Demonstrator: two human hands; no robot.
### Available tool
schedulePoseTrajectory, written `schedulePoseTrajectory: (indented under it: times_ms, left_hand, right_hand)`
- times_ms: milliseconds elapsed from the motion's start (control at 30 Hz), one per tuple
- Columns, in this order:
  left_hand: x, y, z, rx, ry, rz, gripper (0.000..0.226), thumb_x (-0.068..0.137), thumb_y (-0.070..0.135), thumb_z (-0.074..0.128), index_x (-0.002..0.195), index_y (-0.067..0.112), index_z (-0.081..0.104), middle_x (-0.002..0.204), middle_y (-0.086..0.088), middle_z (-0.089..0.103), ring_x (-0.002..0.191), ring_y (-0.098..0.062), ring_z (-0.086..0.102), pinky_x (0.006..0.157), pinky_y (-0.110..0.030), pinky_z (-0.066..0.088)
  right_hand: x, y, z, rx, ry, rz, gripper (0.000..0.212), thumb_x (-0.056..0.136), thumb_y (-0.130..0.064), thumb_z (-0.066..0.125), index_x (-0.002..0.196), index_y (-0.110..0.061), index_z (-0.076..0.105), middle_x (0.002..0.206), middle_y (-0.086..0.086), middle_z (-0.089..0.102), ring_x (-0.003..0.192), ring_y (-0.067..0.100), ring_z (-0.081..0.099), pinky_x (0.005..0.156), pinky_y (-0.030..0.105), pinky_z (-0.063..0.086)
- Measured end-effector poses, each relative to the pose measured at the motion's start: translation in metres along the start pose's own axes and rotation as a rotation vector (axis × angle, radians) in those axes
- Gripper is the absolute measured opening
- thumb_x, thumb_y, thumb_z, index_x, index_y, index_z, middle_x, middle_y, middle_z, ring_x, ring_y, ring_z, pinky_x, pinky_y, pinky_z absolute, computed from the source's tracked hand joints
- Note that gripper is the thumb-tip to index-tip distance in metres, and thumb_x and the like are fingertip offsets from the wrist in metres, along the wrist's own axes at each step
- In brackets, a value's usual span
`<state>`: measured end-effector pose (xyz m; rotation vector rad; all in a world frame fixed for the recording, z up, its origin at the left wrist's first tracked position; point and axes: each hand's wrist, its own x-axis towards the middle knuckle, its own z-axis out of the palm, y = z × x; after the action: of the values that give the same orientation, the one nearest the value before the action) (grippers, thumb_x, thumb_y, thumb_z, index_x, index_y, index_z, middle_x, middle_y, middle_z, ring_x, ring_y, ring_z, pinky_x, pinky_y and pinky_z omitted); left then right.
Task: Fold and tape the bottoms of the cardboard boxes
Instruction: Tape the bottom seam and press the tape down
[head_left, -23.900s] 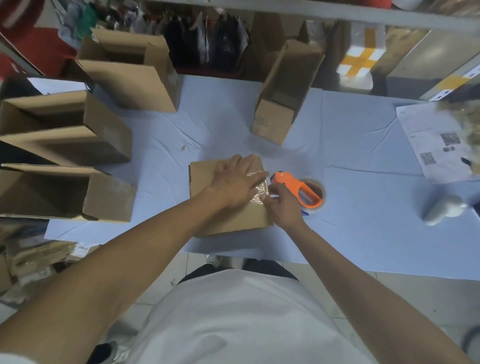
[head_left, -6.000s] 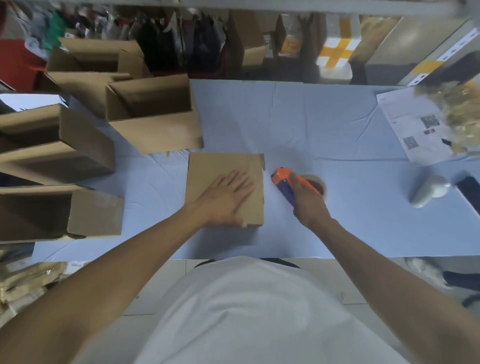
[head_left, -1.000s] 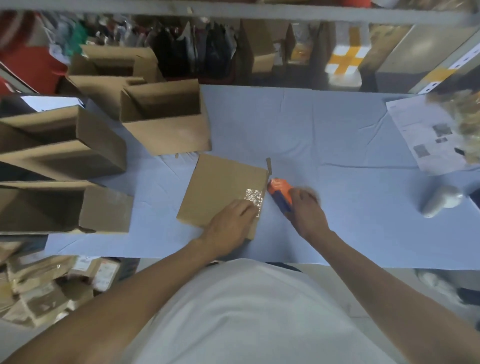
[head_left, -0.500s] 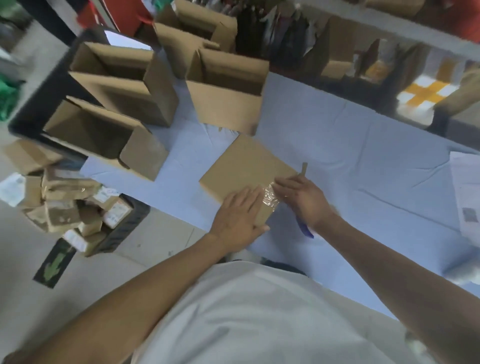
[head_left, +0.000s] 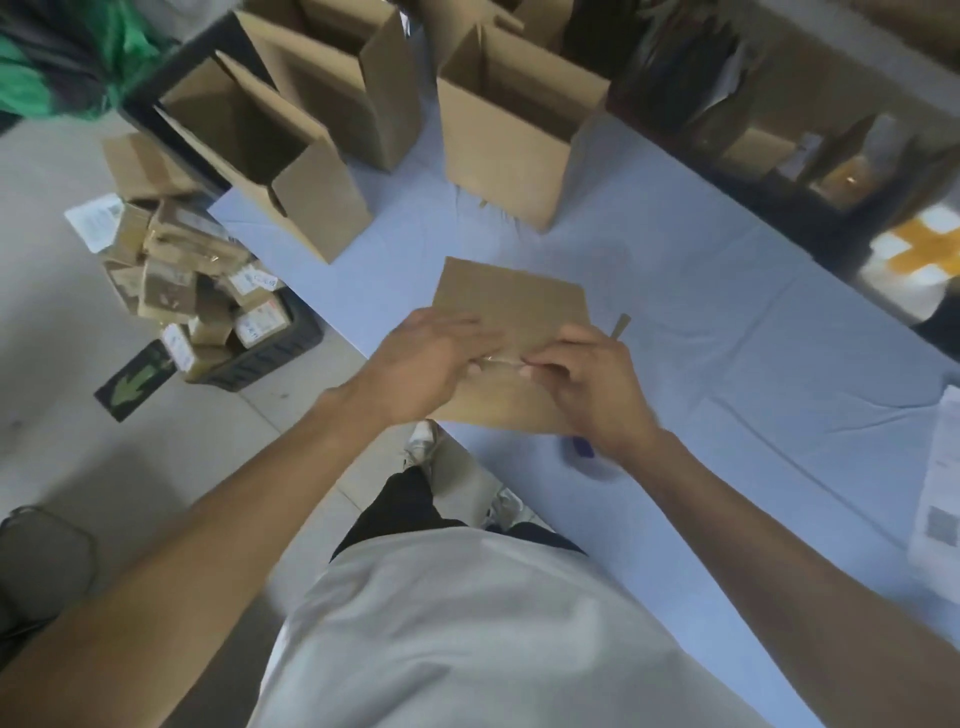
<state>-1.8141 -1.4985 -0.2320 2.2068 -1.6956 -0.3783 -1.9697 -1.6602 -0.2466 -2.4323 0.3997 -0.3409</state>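
Head view. A table covered in pale blue cloth (head_left: 727, 338) runs from upper left to lower right, with grey floor tiles to its left and dark shelving behind it. 3 open cardboard boxes (head_left: 519, 135) stand on the cloth at the far left end; a black crate of small parcels (head_left: 208, 306) sits on the floor beside the table edge, and printed papers (head_left: 940, 499) lie at the right margin.

The cardboard box (head_left: 511, 312) being worked rests at the near edge of the table with its folded bottom facing up. The left hand (head_left: 431, 364) lies across the near left part of that bottom, fingers extended and pressing down. The right hand (head_left: 592, 384) meets it from the right, its fingertips (head_left: 530, 366) drawn together at a glossy strip of clear tape (head_left: 501, 361) on the seam; whether they pinch the tape or only rub it down cannot be told through the motion blur. A blue object (head_left: 582, 447) shows just under the right wrist, mostly hidden. A narrow cardboard sliver (head_left: 620, 328) juts out beside the box's right edge.

Risks, as judgement: the box sits at the table edge, so a hard press could tip or slide it off. If the tape is pressed unevenly, it may wrinkle or leave the flaps gapped. A lifted tape end could stick to the fingers and peel back.
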Motion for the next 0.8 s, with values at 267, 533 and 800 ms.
schedulePoseTrajectory:
  times_ms: [267, 533, 800]
  left_hand:
    - [0.060, -0.003, -0.039, -0.328, -0.292, -0.082, 0.026, 0.094, 0.024, 0.061, 0.117, 0.029, 0.071, 0.113, 0.010, 0.070, 0.106, -0.010, 0.061, 0.095, -0.032, 0.046]
    - [0.111, -0.015, -0.031, -0.381, -0.234, -0.139, 0.015, 0.083, 0.036, 0.062, 0.084, 0.034, 0.077, 0.091, 0.015, 0.074, 0.092, -0.010, 0.066, 0.083, -0.039, 0.052]
    - [0.123, -0.014, -0.025, -0.256, -0.267, -0.065, 0.014, 0.087, 0.033, 0.065, 0.085, 0.026, 0.077, 0.089, 0.011, 0.074, 0.091, -0.012, 0.064, 0.083, -0.033, 0.047]
  right_hand:
    - [0.021, -0.008, -0.031, 0.259, 0.008, 0.400, 0.006, 0.081, -0.025, 0.076, 0.082, -0.020, 0.079, 0.078, -0.008, 0.066, 0.076, 0.006, 0.060, 0.072, 0.022, 0.042]
    - [0.045, -0.007, -0.017, 0.282, 0.200, 0.669, 0.008, 0.083, -0.022, 0.075, 0.082, -0.015, 0.080, 0.068, -0.015, 0.061, 0.074, 0.007, 0.060, 0.067, 0.019, 0.042]
    - [0.039, -0.014, -0.015, 0.365, 0.263, 0.842, 0.013, 0.082, -0.025, 0.077, 0.070, -0.022, 0.073, 0.070, -0.013, 0.067, 0.066, -0.002, 0.058, 0.062, 0.015, 0.041]
